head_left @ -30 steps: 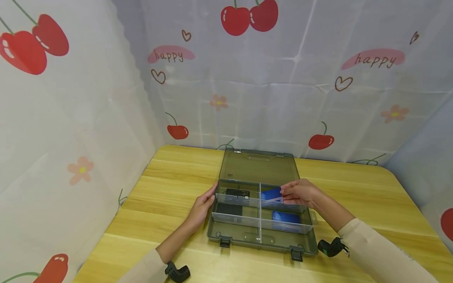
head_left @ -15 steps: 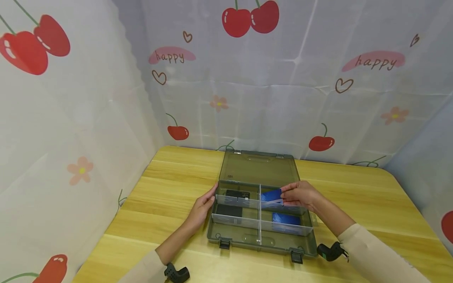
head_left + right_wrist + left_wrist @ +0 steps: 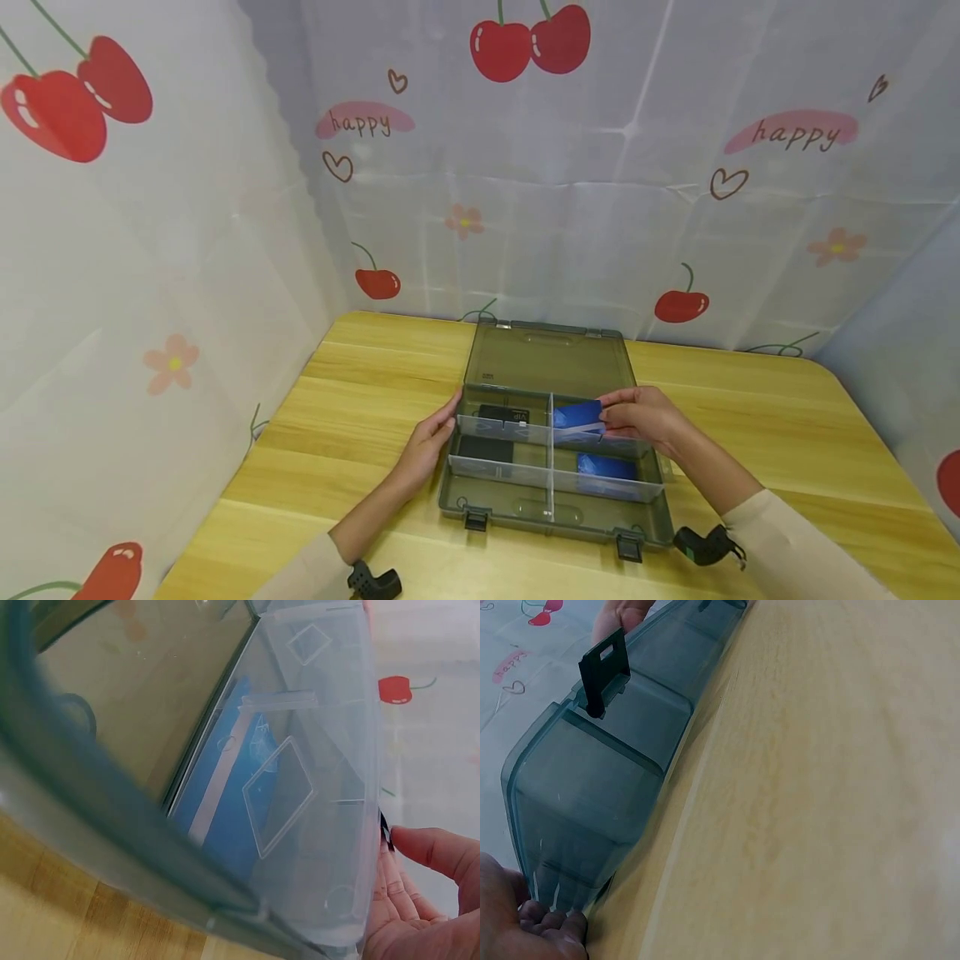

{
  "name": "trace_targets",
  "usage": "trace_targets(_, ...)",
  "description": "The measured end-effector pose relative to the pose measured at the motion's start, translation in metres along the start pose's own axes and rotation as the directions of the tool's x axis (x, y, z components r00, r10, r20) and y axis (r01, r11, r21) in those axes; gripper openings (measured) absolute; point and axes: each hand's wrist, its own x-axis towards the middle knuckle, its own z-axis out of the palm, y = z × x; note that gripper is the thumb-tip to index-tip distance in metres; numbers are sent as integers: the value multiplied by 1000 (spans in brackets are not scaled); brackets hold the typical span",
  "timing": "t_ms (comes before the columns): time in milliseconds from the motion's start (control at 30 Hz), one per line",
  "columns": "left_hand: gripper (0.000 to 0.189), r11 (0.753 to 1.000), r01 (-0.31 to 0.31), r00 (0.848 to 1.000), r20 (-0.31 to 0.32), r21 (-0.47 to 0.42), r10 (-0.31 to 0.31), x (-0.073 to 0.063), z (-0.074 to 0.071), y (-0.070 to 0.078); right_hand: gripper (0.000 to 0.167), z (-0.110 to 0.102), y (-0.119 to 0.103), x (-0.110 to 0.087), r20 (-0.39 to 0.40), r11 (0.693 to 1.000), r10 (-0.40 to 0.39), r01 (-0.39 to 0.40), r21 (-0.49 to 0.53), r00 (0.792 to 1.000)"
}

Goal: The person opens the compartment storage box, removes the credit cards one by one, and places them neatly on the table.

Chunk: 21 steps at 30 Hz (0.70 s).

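Observation:
In the head view, a smoky-green translucent organizer box lies with its lid folded back. My right hand pinches a blue card at the back right compartment; the right wrist view shows thumb and fingers on a thin dark edge. Another blue card rests in the middle right compartment. On the left, a black card marked VIP lies in the back compartment and a plain black card in the middle one. My left hand grips the box's left side, fingertips against its outer wall.
Clear dividers split the box into several compartments. Two dark latches hang open at its front. The wooden table extends to both sides, with a cherry-printed curtain behind it.
My right hand has shifted very slightly right with the blue card still pinched. The left hand keeps its place on the box.

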Motion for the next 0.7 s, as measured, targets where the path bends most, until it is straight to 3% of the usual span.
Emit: trace_targets(700, 48, 1000, 0, 1000, -12, 13, 0, -2, 1, 2, 50, -14, 0, -19, -49, 998, -46, 48, 43, 998)
